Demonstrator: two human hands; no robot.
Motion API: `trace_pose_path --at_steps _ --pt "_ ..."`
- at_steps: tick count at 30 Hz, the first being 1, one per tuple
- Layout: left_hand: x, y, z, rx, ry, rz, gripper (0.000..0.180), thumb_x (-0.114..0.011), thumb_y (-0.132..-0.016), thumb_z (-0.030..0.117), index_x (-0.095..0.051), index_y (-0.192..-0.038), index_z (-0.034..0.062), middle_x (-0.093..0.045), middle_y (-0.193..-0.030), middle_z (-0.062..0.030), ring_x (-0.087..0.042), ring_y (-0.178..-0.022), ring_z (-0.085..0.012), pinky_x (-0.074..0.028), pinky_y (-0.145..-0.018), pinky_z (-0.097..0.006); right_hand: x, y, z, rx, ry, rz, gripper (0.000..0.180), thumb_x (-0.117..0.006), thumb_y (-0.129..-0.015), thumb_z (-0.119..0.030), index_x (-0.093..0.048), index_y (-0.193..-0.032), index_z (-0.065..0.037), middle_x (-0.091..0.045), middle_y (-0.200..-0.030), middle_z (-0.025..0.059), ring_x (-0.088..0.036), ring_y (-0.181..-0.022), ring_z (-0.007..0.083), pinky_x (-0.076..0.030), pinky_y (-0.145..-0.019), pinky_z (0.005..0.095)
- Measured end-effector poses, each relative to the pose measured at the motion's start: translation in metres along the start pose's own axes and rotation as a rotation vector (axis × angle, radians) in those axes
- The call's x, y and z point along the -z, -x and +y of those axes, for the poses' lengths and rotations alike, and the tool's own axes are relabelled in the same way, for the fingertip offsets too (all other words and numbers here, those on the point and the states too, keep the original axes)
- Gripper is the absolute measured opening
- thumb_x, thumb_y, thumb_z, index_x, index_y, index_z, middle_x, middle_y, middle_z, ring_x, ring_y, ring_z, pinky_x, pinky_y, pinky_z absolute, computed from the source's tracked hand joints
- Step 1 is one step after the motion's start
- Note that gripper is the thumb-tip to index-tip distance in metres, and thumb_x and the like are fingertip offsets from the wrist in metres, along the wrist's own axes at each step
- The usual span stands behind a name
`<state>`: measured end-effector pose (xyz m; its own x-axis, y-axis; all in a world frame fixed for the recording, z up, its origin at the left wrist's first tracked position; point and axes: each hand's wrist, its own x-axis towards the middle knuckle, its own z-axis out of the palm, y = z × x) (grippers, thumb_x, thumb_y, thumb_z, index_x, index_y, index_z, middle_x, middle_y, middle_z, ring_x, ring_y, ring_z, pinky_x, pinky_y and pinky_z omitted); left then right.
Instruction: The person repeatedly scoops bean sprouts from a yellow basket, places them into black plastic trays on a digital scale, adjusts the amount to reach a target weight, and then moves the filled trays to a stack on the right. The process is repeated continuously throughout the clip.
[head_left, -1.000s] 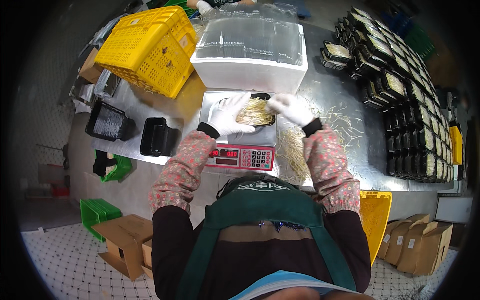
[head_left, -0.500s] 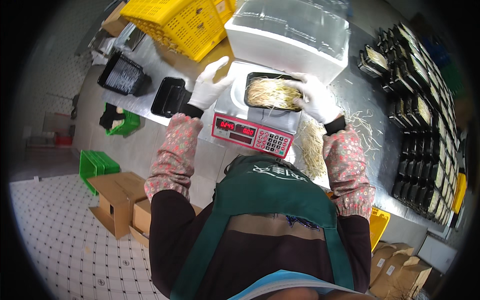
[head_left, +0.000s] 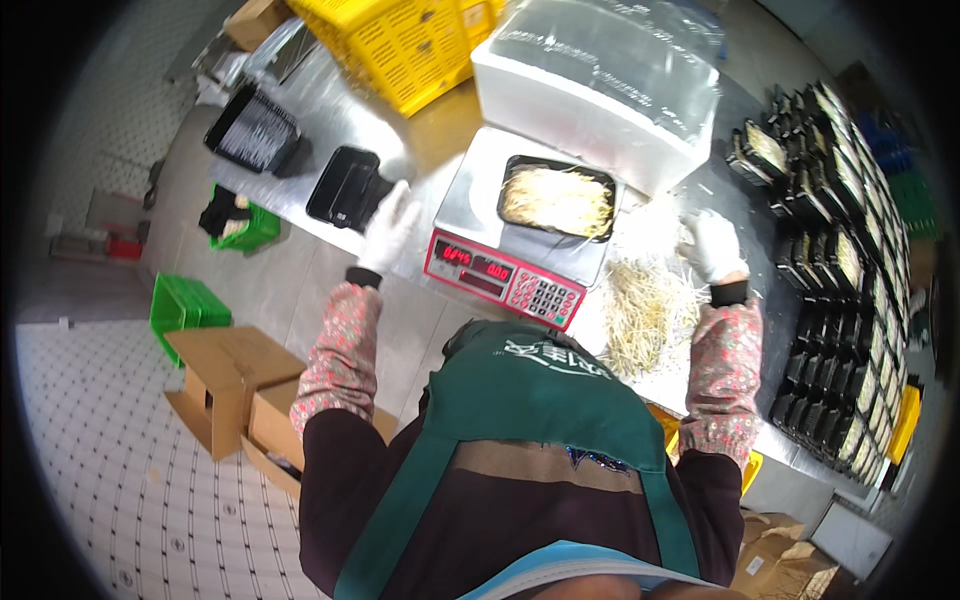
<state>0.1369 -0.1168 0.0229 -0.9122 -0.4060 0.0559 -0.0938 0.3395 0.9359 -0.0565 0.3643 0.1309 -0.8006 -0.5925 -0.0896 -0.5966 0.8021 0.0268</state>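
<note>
My left hand [head_left: 390, 235], in a white glove, is beside an empty black plastic tray [head_left: 338, 190], its fingers loosely stretched and nothing seen in them. A black tray of pale sprouts [head_left: 555, 198] sits on the steel plate of a red-fronted digital scale [head_left: 503, 280], and neither hand touches it. My right hand [head_left: 713, 245], also gloved, is at the right edge of a loose pile of sprouts [head_left: 645, 315]. Its fingers are apart and slightly bent toward the pile; their tips are blurred.
Behind the scale stands a white foam box [head_left: 590, 110], with a yellow crate [head_left: 410, 55] to its left. Stacked black trays [head_left: 250, 135] are at the far left. Many filled trays [head_left: 845, 250] line the right side. Cardboard boxes [head_left: 235, 375] and a green crate [head_left: 185, 315] stand on the floor.
My right hand has left the sprout tray on the scale and moved right to the loose pile. My left hand has moved down and left, away from the scale toward the empty tray.
</note>
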Motion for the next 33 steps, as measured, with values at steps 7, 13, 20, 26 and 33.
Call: trace_pose_path --at_steps 7,13,20,26,33 --pt "-0.150 -0.026 0.083 -0.503 -0.718 -0.074 0.057 -0.053 -0.091 0.017 -0.039 -0.142 -0.0023 -0.044 -0.142 -0.0217 -0.039 -0.133 -0.0381 -0.027 -0.114 -0.043 -0.042 -0.064 -0.147 0.311 -0.382 0.471 0.058 -0.059 -0.088 -0.027 -0.045 -0.136 0.002 -0.045 -0.140 0.0261 -0.041 -0.130 0.0432 -0.031 -0.109 0.0493" --pt "-0.174 -0.041 0.078 -0.665 -0.979 -0.173 0.044 -0.046 -0.092 0.019 -0.051 -0.132 0.0016 -0.054 -0.135 -0.0134 -0.052 -0.122 -0.0272 -0.033 -0.108 -0.045 -0.070 -0.076 -0.160 0.167 -0.310 0.387 0.052 -0.050 -0.091 -0.030 -0.048 -0.130 0.004 -0.053 -0.130 0.0250 -0.051 -0.121 0.0368 -0.039 -0.103 0.0470" --pt "-0.172 -0.041 0.069 -0.723 -0.887 -0.093 0.047 -0.048 -0.092 0.025 -0.050 -0.133 0.0005 -0.059 -0.124 -0.0163 -0.055 -0.113 -0.0319 -0.035 -0.105 -0.046 -0.042 -0.067 -0.104 0.381 -0.732 0.111 0.066 -0.063 -0.085 -0.033 -0.042 -0.140 -0.003 -0.048 -0.136 0.0243 -0.046 -0.127 0.0362 -0.037 -0.107 0.0420" --pt "-0.171 -0.038 0.079 -0.679 -0.837 -0.143 0.057 -0.048 -0.092 0.022 -0.036 -0.144 0.0022 -0.048 -0.139 -0.0194 -0.047 -0.126 -0.0342 -0.031 -0.110 -0.045 -0.018 -0.004 -0.100 0.403 -0.246 0.252 0.050 -0.079 -0.070 -0.020 -0.066 -0.119 -0.020 -0.046 -0.142 0.0119 -0.038 -0.135 0.0338 -0.035 -0.108 0.0457" --pt "-0.125 -0.061 0.049 -0.481 0.095 0.048 0.050 -0.051 -0.091 -0.003 -0.043 -0.140 0.0014 -0.049 -0.138 -0.0206 -0.047 -0.129 -0.0343 -0.034 -0.111 -0.039 -0.037 0.029 -0.029 -0.073 -0.734 0.477 0.019 -0.074 -0.081 -0.024 -0.072 -0.094 -0.009 -0.071 -0.098 0.0123 -0.068 -0.093 0.0269 -0.052 -0.083 0.0386"
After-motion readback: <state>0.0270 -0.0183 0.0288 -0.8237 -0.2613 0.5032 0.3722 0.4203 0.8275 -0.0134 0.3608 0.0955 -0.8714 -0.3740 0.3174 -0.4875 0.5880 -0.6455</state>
